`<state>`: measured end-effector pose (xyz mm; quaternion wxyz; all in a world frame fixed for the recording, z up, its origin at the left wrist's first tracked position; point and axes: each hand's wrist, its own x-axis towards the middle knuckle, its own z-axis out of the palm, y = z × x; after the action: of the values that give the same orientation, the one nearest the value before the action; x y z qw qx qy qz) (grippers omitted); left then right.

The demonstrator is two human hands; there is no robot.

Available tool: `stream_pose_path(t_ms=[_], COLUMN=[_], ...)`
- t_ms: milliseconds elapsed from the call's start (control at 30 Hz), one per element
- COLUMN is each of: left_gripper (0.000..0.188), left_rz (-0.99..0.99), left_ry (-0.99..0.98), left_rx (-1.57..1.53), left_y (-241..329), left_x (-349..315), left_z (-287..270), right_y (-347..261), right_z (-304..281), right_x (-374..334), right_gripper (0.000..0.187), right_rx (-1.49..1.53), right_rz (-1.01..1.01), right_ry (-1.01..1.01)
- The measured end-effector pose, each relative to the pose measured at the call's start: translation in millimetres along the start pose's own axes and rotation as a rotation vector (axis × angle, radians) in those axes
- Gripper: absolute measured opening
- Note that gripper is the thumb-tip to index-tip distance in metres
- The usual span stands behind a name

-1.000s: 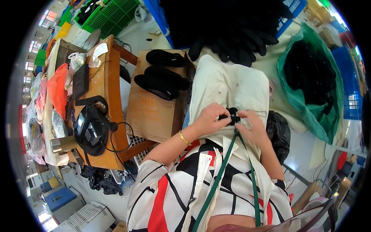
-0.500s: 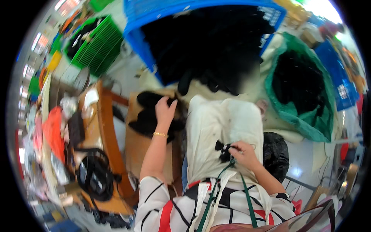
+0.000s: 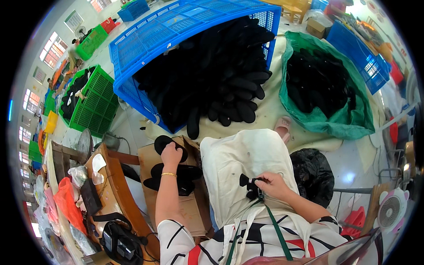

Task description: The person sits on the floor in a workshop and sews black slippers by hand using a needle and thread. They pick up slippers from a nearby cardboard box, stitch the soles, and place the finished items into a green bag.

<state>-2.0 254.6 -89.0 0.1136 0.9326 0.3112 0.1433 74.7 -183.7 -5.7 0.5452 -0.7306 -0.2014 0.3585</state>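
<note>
At the far end of an open cardboard box [image 3: 185,214], my left hand [image 3: 171,154] is closed on a black oval sole-shaped piece [image 3: 160,142]. Just nearer lie several more black oval pieces [image 3: 174,174] on the box, partly under my left wrist. Over the cream apron [image 3: 238,152] on my lap, my right hand [image 3: 271,184] pinches a small black bow [image 3: 245,180] with a pale band. More black material hangs below the bow beside my fingers; its shape is hard to tell.
Ahead, a tipped blue crate [image 3: 154,31] spills black oval pieces onto a cream cloth. A green sack [image 3: 364,126] of black pieces stands far right. A black plastic bag [image 3: 316,176] is beside my right knee. On the left, a wooden table [image 3: 117,176] carries a black bag [image 3: 121,243].
My view has tilted up, showing more of the crate. My left hand has moved to the box's far end and closed on an oval piece. My right hand keeps its pinch on the bow.
</note>
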Motion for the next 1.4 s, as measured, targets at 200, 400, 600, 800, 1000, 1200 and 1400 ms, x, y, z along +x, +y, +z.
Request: stream_pose_path(t_ms=[200,400,600,800,1000,1200,1400], left_gripper=[0.012,0.007,0.062,0.05,0.044,0.036,0.048], left_rz=[0.393,0.934,0.726,0.252,-0.119,-0.114,-0.171], left_ry=[-0.1,-0.423,-0.624,-0.399,-0.481,-0.365,-0.532], left_rx=[-0.291,-0.049,0.132,-0.027,-0.58,-0.648,-0.857], left_y=[87,176,155,167,189,175,163], left_x=[-24,-124,-185,-176,-164,-180,-219], left_z=[-98,-181,-137,-98,-74,-68,-65], right_y=[22,10,11,16,22,12,11], right_z=[-13,-31,-30,-32,-32,-18,-6], right_x=[-2,-13,-15,-12,-3,10,3], right_gripper=[0.019,0.021,0.02,0.02,0.02,0.018,0.019], right_rx=[0.335,0.415,0.506,0.527,0.478,0.439,0.517], right_rz=[-0.007,-0.012,0.012,-0.006,-0.002,-0.025,-0.012], right_ry=[0.03,0.086,0.076,0.097,0.123,0.099,0.081])
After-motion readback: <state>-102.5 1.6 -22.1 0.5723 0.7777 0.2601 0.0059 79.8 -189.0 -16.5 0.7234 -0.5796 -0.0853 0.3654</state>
